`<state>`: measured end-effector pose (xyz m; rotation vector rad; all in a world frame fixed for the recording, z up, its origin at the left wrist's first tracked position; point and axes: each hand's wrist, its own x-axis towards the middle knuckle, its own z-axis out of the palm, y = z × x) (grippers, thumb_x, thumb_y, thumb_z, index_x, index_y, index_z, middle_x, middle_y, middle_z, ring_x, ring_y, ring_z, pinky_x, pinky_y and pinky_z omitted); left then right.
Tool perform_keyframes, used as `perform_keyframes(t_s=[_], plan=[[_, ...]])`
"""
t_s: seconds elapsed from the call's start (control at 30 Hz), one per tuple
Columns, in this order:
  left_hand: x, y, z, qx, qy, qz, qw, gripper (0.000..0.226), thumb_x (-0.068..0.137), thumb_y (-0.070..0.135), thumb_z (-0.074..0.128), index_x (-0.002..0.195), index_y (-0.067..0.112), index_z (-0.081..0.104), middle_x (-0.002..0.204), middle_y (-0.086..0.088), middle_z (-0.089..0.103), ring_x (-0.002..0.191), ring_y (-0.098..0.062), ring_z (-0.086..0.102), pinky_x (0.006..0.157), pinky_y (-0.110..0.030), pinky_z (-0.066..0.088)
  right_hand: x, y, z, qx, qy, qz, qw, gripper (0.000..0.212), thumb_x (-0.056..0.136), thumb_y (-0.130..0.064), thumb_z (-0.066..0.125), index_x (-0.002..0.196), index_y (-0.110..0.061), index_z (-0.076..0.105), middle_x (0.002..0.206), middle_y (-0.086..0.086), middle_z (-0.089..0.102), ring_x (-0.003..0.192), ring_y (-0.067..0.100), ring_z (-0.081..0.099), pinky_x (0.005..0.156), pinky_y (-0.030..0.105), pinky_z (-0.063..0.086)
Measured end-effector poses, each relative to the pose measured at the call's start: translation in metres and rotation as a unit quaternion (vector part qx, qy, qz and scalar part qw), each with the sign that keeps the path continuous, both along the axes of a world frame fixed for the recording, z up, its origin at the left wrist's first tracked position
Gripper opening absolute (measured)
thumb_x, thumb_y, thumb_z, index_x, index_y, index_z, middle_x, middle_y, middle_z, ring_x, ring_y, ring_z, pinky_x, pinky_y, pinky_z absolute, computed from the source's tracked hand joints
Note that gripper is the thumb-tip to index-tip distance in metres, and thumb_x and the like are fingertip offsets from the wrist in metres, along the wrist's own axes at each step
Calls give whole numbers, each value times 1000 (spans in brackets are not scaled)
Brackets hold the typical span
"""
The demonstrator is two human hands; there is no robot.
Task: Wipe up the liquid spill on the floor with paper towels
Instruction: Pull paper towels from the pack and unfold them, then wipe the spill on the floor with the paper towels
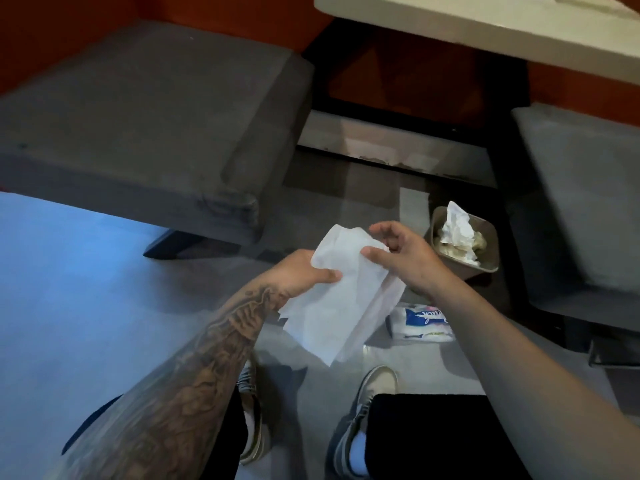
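Head view: one white paper towel [332,306] held in the air above the grey floor [104,306], left hand [301,275] grip pinching its left edge under the thumb, right hand [401,258] grip pinching the upper right edge, fingers curved. One tissue packet [420,323] on the floor partly behind the towel, blue label script too blurred to read; one bin [490,251] of crumpled towels near it. Two shoes [377,386], two grey seats [138,116], one pale bench [485,19].

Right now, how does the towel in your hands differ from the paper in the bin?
The towel is spread out and smooth, held up by the left hand and right hand; the paper is crumpled and sits in the bin. The towel looks clean white; the paper looks partly yellowed. Both are white paper.
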<state>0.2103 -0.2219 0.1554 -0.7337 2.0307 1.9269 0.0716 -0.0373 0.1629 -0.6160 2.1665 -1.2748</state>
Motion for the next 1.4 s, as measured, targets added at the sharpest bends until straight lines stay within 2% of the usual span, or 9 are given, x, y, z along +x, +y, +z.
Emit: perform_keyframes(t_s=[0.13,0.23,0.37,0.6,0.7,0.9,1.03,1.27,1.4], plan=[[-9,-7,-51,-27,-35,63,997,19,90,23,73,107,14,72,107,-3,75,84,-14,70,69,-25,55,-14,6,-38,217,-53,152,963,35,74,-42,83,104,-26,73,102,-8,75,96,15,71,90,37,57],[-10,-10,-102,-39,-96,99,990,18,92,22,72,106,12,69,97,-2,71,78,-13,66,63,-25,51,-14,4,-92,268,-119,144,945,40,75,-42,82,107,-22,72,107,-4,73,97,19,70,79,30,57],[-6,-14,-169,-18,-164,147,975,21,92,26,72,108,13,67,108,-7,71,94,-25,68,85,-37,54,-4,-4,-163,300,-205,146,920,42,76,-35,82,114,-25,66,111,-6,68,100,17,64,84,31,54],[12,-40,-261,-21,-217,281,934,36,91,21,72,121,2,64,115,-11,66,106,-33,64,99,-49,52,18,-37,-269,165,-318,-125,925,60,60,-39,90,113,-20,69,110,-3,73,97,19,69,88,40,58],[13,-53,-288,15,-229,333,915,20,92,13,69,110,6,65,111,-12,67,98,-32,63,90,-43,52,23,-64,-293,127,-306,-161,930,37,81,-21,79,116,-20,68,113,1,73,97,19,68,87,35,54],[-12,-91,-327,48,-202,423,882,20,85,1,74,104,-2,69,94,-14,71,71,-25,65,54,-27,56,-2,-128,-327,196,-202,-66,957,45,85,-18,73,128,-15,62,115,-1,66,99,19,61,82,26,45],[-36,-123,-355,12,-177,420,890,28,82,-2,72,111,0,72,107,-18,73,97,-38,70,85,-44,59,-34,-170,-338,163,-118,-91,975,49,83,-16,70,130,-14,57,124,4,65,106,22,62,86,30,48],[-66,-154,-383,-103,-179,326,922,30,87,12,74,116,6,69,107,-8,70,97,-24,64,84,-31,47,-72,-204,-359,185,-46,-71,979,42,85,-11,65,124,-18,52,102,-4,57,97,24,61,82,35,52],[-61,-159,-395,-145,-220,260,929,78,76,26,84,141,11,42,126,0,56,116,-23,55,100,-40,48,-74,-206,-376,227,-35,-78,970,64,81,-20,68,138,-23,38,120,3,63,107,31,62,89,41,55]])
